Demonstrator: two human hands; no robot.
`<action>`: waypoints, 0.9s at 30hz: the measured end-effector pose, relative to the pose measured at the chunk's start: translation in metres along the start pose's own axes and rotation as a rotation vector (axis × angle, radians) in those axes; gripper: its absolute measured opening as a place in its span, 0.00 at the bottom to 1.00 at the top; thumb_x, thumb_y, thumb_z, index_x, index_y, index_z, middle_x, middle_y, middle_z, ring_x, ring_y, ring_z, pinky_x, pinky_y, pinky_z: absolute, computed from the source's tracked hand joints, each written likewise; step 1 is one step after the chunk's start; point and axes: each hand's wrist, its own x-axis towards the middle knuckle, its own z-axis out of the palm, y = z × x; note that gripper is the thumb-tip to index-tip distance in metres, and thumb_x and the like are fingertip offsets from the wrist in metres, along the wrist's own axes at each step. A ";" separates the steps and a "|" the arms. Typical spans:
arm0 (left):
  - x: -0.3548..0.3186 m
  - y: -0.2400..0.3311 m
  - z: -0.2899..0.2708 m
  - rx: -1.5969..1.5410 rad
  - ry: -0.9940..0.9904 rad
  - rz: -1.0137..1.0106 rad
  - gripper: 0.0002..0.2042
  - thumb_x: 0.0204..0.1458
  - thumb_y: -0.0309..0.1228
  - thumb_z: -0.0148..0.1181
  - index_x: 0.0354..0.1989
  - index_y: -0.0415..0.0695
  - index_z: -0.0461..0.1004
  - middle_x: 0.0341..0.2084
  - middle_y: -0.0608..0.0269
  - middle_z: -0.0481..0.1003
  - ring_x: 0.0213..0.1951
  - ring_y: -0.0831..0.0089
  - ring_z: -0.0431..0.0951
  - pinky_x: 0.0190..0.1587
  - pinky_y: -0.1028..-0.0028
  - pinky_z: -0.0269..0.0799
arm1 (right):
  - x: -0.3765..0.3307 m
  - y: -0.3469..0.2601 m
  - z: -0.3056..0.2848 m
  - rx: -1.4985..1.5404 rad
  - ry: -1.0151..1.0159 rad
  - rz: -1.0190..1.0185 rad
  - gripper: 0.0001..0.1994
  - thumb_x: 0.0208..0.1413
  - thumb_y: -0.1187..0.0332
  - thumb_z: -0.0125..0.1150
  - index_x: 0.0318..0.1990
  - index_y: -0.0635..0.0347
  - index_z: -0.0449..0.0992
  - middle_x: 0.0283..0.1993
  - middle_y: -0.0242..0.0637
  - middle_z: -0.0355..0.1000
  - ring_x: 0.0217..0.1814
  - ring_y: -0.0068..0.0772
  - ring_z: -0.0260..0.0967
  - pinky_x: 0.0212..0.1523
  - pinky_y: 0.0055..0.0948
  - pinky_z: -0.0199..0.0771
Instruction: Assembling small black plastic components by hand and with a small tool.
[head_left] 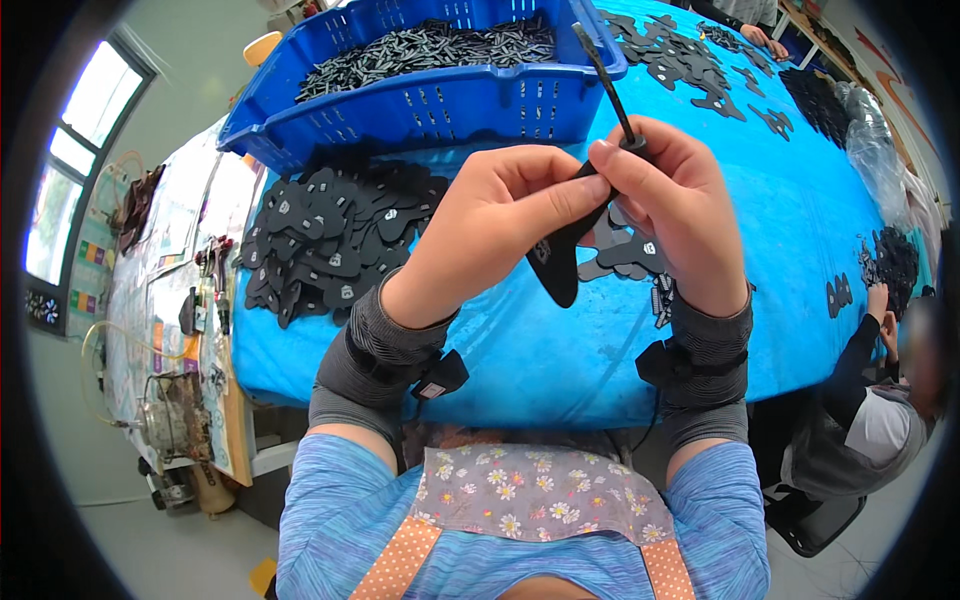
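In front of my chest, both hands are raised over the table and meet at one black flat cut piece. My left hand [505, 215] is closed, thumb and fingers pinching the black flat piece [556, 268], whose rounded end hangs below. My right hand [680, 195] is closed at its upper end. A thin dark strip [602, 78] stands up out of the right fingers, by a small dark ring-like part; whether strip and piece are joined is hidden by my fingers. Beneath the hands lie more black flat pieces [625, 255] with small light marks.
A blue crate [420, 115] full of short dark pieces stands at the far side. Left of me is a heap of black flat pieces [330, 235]. More pieces [670, 60] spread over the blue tablecloth [790, 210] at back right. A co-worker [870, 420] sits at the right.
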 end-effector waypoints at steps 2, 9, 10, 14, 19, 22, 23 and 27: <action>0.001 0.000 -0.002 -0.106 0.009 -0.072 0.09 0.52 0.31 0.51 0.31 0.37 0.72 0.22 0.66 0.72 0.25 0.80 0.71 0.31 0.82 0.66 | 0.001 -0.001 -0.001 0.117 0.005 0.049 0.07 0.52 0.66 0.59 0.27 0.59 0.71 0.18 0.20 0.61 0.15 0.06 0.50 0.15 0.12 0.45; 0.003 0.004 -0.003 -0.262 0.102 -0.159 0.11 0.53 0.35 0.46 0.23 0.42 0.66 0.16 0.69 0.66 0.21 0.80 0.65 0.27 0.80 0.61 | 0.000 -0.006 -0.005 0.407 0.085 -0.005 0.07 0.52 0.68 0.58 0.34 0.60 0.70 0.20 0.24 0.62 0.14 0.07 0.49 0.14 0.10 0.44; 0.005 -0.002 -0.008 -0.411 0.079 -0.161 0.12 0.53 0.36 0.44 0.21 0.43 0.64 0.15 0.70 0.63 0.20 0.80 0.62 0.26 0.80 0.58 | -0.001 -0.007 -0.007 0.447 0.039 -0.025 0.08 0.52 0.68 0.57 0.37 0.61 0.70 0.22 0.25 0.64 0.15 0.07 0.50 0.15 0.10 0.44; 0.006 -0.001 -0.015 -0.615 -0.053 -0.201 0.13 0.54 0.35 0.41 0.17 0.48 0.59 0.10 0.73 0.54 0.17 0.80 0.53 0.25 0.78 0.53 | -0.002 -0.005 -0.009 0.324 -0.047 -0.076 0.10 0.52 0.68 0.58 0.40 0.62 0.70 0.25 0.25 0.66 0.17 0.07 0.51 0.15 0.10 0.44; 0.010 0.000 -0.024 -0.719 -0.294 -0.224 0.14 0.52 0.35 0.40 0.14 0.49 0.58 0.08 0.75 0.54 0.16 0.81 0.52 0.24 0.78 0.53 | -0.005 -0.004 -0.008 0.198 -0.053 -0.159 0.11 0.51 0.69 0.60 0.40 0.64 0.71 0.31 0.29 0.70 0.21 0.07 0.57 0.18 0.09 0.46; 0.010 0.000 -0.027 -0.695 -0.351 -0.194 0.15 0.51 0.35 0.41 0.12 0.50 0.56 0.07 0.75 0.53 0.15 0.81 0.50 0.23 0.78 0.52 | -0.006 -0.006 -0.007 0.136 -0.050 -0.178 0.10 0.51 0.69 0.60 0.39 0.64 0.71 0.31 0.30 0.70 0.25 0.10 0.62 0.22 0.09 0.54; 0.010 0.000 -0.028 -0.713 -0.342 -0.218 0.15 0.51 0.35 0.41 0.13 0.48 0.60 0.08 0.72 0.57 0.15 0.80 0.53 0.24 0.78 0.54 | -0.007 -0.008 -0.008 0.136 -0.051 -0.177 0.10 0.51 0.69 0.60 0.39 0.64 0.71 0.31 0.30 0.70 0.25 0.10 0.62 0.22 0.09 0.54; -0.007 -0.007 -0.025 -0.056 -0.096 0.031 0.16 0.50 0.37 0.42 0.19 0.39 0.70 0.12 0.60 0.67 0.18 0.73 0.65 0.29 0.76 0.62 | -0.009 -0.014 -0.007 0.242 -0.093 -0.096 0.09 0.50 0.71 0.62 0.37 0.65 0.72 0.30 0.30 0.70 0.29 0.15 0.65 0.28 0.14 0.63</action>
